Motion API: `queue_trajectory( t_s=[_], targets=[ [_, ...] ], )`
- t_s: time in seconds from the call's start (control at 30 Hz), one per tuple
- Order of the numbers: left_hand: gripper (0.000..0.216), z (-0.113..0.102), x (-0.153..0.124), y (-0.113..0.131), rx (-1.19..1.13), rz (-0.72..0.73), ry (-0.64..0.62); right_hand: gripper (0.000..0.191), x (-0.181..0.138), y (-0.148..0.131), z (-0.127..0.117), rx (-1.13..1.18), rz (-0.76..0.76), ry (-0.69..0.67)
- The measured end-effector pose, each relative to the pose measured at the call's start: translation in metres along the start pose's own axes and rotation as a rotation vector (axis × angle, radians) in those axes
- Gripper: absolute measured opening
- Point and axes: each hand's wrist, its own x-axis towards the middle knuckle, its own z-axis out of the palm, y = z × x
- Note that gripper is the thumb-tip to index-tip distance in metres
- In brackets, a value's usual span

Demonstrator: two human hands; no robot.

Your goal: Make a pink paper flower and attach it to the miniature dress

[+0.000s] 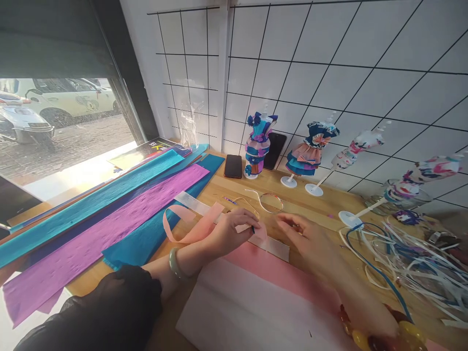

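Note:
My left hand (234, 229) is closed in a pinch on a strip of pink crepe paper (190, 226) that loops away to the left over the wooden table (226, 187). My right hand (310, 239) hovers just right of it, blurred by motion, its fingers curled towards the pinched end of the strip. Whether the right hand touches the paper I cannot tell. A white ruler-like strip (272, 246) lies under both hands. A pink-to-white crepe sheet (256, 297) lies in front of me. A jade bangle sits on the left wrist and a beaded bracelet on the right.
Long teal (87, 204) and purple (109, 229) crepe sheets lie on the left. Several small dress forms (258, 144) in paper dresses stand at the back, with two phones (233, 165) beside them. A tangle of paper trimmings (405, 263) covers the right. Thin wire loops (270, 202) lie at the centre.

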Motion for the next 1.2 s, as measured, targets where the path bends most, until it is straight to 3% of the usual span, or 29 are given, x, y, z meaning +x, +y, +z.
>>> queue_trajectory(
  t_s=[0.07,0.13,0.33,0.57,0.7,0.8,0.93,1.2],
  targets=[
    [0.024,-0.001,-0.001,0.005,0.069,0.08,-0.016,0.039,-0.003,-0.008,0.006,0.374,-0.004,-0.152],
    [0.028,-0.001,-0.002,0.01,0.108,0.113,-0.038,0.04,-0.003,-0.008,0.013,0.586,0.025,-0.227],
    [0.029,0.0,-0.003,0.015,0.072,0.116,-0.096,0.037,-0.003,-0.005,0.019,0.815,0.21,-0.367],
    [0.028,0.0,-0.004,0.012,-0.048,0.079,-0.183,0.034,-0.003,-0.01,0.015,0.704,0.092,-0.297],
    [0.027,0.001,-0.002,0.01,-0.305,-0.157,-0.124,0.033,-0.001,-0.007,0.016,0.654,0.051,-0.238],
    [0.031,0.001,-0.001,0.007,-0.495,-0.315,-0.202,0.032,-0.001,-0.005,0.019,0.658,0.019,-0.206],
    [0.039,0.001,0.0,0.006,-0.511,-0.368,-0.302,0.031,-0.001,-0.004,0.023,0.7,0.011,-0.207],
    [0.036,0.001,0.0,0.007,-0.498,-0.418,-0.286,0.034,-0.001,-0.002,0.027,0.557,-0.024,-0.143]
  ],
)
